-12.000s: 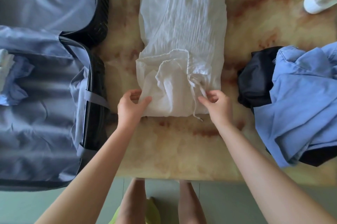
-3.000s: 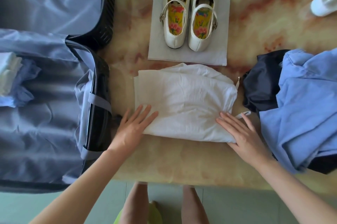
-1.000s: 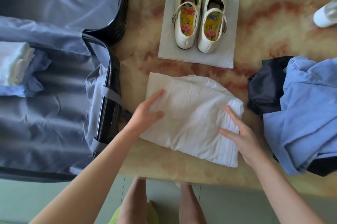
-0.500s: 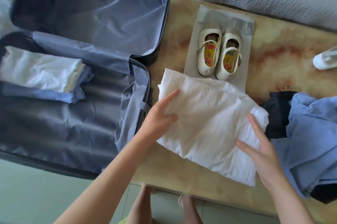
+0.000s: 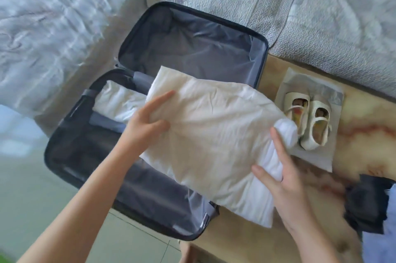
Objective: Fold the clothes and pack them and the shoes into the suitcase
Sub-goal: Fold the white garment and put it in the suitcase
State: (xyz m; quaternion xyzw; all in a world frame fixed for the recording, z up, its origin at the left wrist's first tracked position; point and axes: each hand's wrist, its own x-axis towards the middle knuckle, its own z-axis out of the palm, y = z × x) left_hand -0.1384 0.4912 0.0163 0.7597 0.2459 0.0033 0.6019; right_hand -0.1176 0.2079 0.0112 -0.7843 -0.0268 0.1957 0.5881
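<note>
You have the folded white garment (image 5: 214,140) lifted between both hands, one at each end, so the fold stays flat and doesn't spill open. Your left hand (image 5: 147,125) grips the end nearest the suitcase (image 5: 50,155), with thumb and forefinger lying on top. The other fingers seem to be tucked beneath, though the cloth hides them. Your right hand (image 5: 285,185) holds the thick layered edge, thumb pressed on top and a finger stretched along the side to keep the layers together.

The garment hangs partly over the open suitcase and partly over the desk (image 5: 364,125). Its left end is above the lower half, where a folded stack (image 5: 120,104) already lies against the far side. The bare lining nearer you looks like the sensible spot for it.

The shoes (image 5: 308,121) sit as a pair on a pale bag (image 5: 317,156), kept off the desk and probably meant to go inside it. A dark garment (image 5: 364,205) lies crumpled at the right, not yet folded.
</note>
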